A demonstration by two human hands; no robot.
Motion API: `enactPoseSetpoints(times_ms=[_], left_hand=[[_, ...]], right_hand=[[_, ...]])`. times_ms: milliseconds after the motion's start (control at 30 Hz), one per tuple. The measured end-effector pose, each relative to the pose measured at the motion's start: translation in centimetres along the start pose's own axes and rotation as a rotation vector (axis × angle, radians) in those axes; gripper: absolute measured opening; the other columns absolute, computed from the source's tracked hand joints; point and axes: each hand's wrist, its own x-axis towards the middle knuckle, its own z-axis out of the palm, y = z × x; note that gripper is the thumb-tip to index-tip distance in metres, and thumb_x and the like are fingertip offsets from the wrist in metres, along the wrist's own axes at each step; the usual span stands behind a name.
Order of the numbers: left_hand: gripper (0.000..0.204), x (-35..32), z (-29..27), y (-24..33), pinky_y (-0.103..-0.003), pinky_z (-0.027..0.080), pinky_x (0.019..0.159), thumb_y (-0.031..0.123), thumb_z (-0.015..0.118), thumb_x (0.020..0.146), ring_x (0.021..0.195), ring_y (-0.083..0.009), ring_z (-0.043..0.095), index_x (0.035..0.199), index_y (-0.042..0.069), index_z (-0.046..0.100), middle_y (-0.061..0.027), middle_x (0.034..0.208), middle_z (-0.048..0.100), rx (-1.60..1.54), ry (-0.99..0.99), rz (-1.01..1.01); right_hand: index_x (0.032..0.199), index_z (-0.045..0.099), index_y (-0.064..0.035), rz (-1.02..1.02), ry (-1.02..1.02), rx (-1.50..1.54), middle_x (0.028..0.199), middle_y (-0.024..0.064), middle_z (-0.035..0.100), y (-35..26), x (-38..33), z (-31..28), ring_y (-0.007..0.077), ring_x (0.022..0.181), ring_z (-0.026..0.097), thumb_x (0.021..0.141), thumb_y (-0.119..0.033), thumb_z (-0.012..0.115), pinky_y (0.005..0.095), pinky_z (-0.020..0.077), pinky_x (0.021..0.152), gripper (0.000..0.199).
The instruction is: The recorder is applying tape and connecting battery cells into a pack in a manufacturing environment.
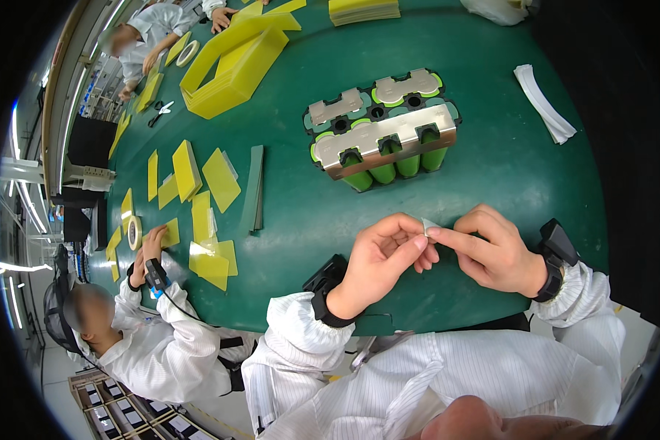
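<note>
Near the table's front edge, my left hand (385, 257) pinches a small pale, thin piece (428, 224) between thumb and fingers. From the other side, my right hand (497, 249) meets it, index fingertip on the piece and the other fingers curled. The right thumb is mostly hidden, and so is part of the piece. Just beyond my hands stands a battery pack (392, 139) of upright green cells in black holders. Nickel-coloured metal plates lie over its top, one bent down along the near side.
The green table (477, 73) carries white paper strips (544, 104) at right, grey-green strips (254, 189) and yellow sheets (221, 180) at left. Yellow board frames (235, 70), scissors (161, 111) and a tape roll (134, 232) lie farther off. Two co-workers in white sit at left.
</note>
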Motion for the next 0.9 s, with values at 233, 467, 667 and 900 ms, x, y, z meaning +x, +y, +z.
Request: enactPoseSetpoints(times_ms=[233,467,667,900], left_hand=[[0.01,0.02,-0.05,0.1,-0.026,0.049,0.063,0.011,0.054,0.093,0.071,-0.0142,0.06,0.096,0.001,0.056,-0.0106,0.082,0.064,-0.08,0.012,-0.067],[0.009,-0.38,0.0,0.44,-0.024,0.048,0.061,0.01,0.054,0.092,0.07,-0.0126,0.061,0.095,0.002,0.055,-0.0074,0.08,0.063,-0.069,-0.092,-0.092],[0.007,-0.29,-0.02,0.18,-0.022,0.047,0.059,0.008,0.054,0.092,0.071,-0.0108,0.061,0.094,0.002,0.055,-0.0059,0.084,0.063,-0.134,-0.169,-0.122],[0.008,-0.28,0.04,0.12,-0.021,0.047,0.06,0.011,0.056,0.093,0.07,-0.0073,0.06,0.094,0.003,0.057,-0.0011,0.081,0.061,-0.157,-0.198,-0.155]], right_hand=[[0.12,0.062,-0.0093,-0.016,0.032,-0.004,0.085,0.0055,0.054,0.18,0.01,0.23,0.0222,0.072,0.053,0.068,0.006,0.066,0.0316,0.0465,0.064,0.054],[0.119,0.061,-0.0056,0.065,0.043,0.337,0.09,0.0088,0.057,-0.11,0.42,0.22,0.0223,0.077,0.057,0.072,0.001,0.069,0.0308,0.0481,0.065,0.047],[0.115,0.06,-0.0041,0.001,-0.037,0.32,0.09,0.009,0.057,-0.32,0.58,0.19,0.0206,0.073,0.057,0.074,0.0,0.069,0.0299,0.048,0.063,0.043],[0.11,0.059,-0.003,0.013,-0.028,0.378,0.088,0.0089,0.057,-0.23,0.41,0.48,0.019,0.071,0.056,0.075,-0.001,0.071,0.0278,0.0469,0.058,0.036]])
